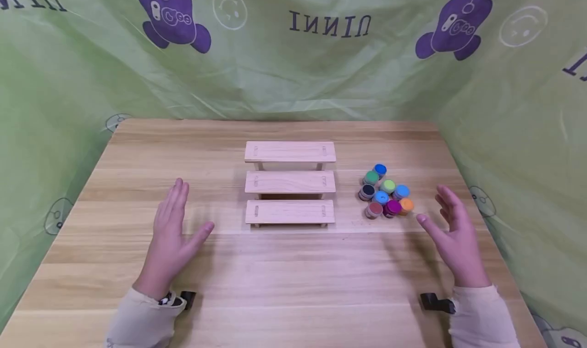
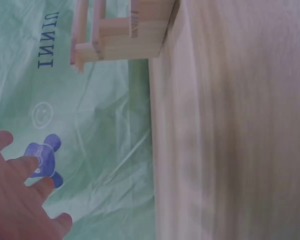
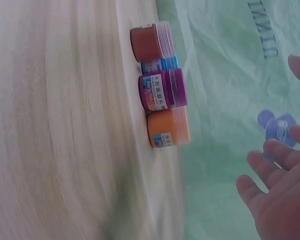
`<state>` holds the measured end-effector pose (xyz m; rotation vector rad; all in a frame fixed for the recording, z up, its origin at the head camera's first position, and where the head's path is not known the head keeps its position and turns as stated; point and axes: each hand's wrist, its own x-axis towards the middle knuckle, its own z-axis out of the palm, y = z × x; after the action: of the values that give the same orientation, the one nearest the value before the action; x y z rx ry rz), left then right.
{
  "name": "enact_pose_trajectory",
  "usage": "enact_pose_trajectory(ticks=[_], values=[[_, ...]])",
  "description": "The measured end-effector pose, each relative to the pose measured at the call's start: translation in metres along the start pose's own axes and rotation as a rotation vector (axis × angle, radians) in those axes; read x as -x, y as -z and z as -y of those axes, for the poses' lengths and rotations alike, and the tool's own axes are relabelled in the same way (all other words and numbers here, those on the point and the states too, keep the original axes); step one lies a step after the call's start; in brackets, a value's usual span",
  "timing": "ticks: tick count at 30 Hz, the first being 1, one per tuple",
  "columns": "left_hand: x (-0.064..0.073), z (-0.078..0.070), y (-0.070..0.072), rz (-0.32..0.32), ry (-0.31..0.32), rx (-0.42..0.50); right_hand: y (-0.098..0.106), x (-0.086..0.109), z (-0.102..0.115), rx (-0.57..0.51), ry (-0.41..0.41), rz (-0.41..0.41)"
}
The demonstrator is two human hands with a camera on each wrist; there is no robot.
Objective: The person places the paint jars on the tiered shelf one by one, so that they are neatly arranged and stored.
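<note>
My left hand [image 1: 171, 236] is held above the table left of a three-tier wooden stepped stand [image 1: 290, 182], thumb spread from straight fingers and nothing in it. On the right, my right hand [image 1: 456, 238] hovers beside a cluster of small paint jars, its fingers loosely bent and holding nothing. The jars stand close together: an orange jar [image 1: 406, 206] is nearest that hand, next to a purple jar [image 1: 392, 208] and a brown-red jar [image 1: 373, 210]. Behind them are blue, green and dark ones, such as the black jar [image 1: 367, 192]. Printed labels show on the purple jar [image 3: 157, 91] in the right wrist view.
The wooden table [image 1: 293, 276] carries the stand at its middle and the jars to the right of it. A green printed curtain [image 1: 275, 78] encloses the back and both sides. Black wrist-camera mounts [image 1: 436, 303] stick out inward from the cuffs.
</note>
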<state>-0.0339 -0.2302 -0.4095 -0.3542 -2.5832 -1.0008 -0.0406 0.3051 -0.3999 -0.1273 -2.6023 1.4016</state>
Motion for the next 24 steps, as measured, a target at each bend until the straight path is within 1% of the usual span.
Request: enact_pose_trajectory(ticks=[2,5,9,12,16,17,21,24], values=[[-0.003,0.002,-0.005,-0.004,-0.010,0.017,-0.001,-0.001,-0.003,-0.034,-0.031,-0.018],[-0.005,0.003,-0.012,-0.010,0.008,0.051,-0.003,-0.003,-0.005,-0.081,-0.075,-0.038],[-0.004,0.001,-0.019,-0.004,0.073,0.112,-0.007,-0.005,-0.006,-0.158,-0.107,-0.072],[-0.005,-0.001,-0.024,0.013,0.124,0.159,-0.011,-0.007,-0.010,-0.241,-0.125,-0.101],[-0.008,-0.002,-0.033,0.042,0.170,0.212,-0.014,-0.009,-0.017,-0.331,-0.139,-0.123],[-0.009,-0.002,-0.035,0.047,0.177,0.226,-0.014,-0.010,-0.019,-0.339,-0.138,-0.122],[-0.012,-0.003,-0.041,0.065,0.186,0.283,-0.015,-0.015,-0.026,-0.306,-0.127,-0.101],[-0.013,-0.004,-0.044,0.073,0.189,0.387,-0.017,-0.019,-0.031,-0.342,-0.133,-0.089]])
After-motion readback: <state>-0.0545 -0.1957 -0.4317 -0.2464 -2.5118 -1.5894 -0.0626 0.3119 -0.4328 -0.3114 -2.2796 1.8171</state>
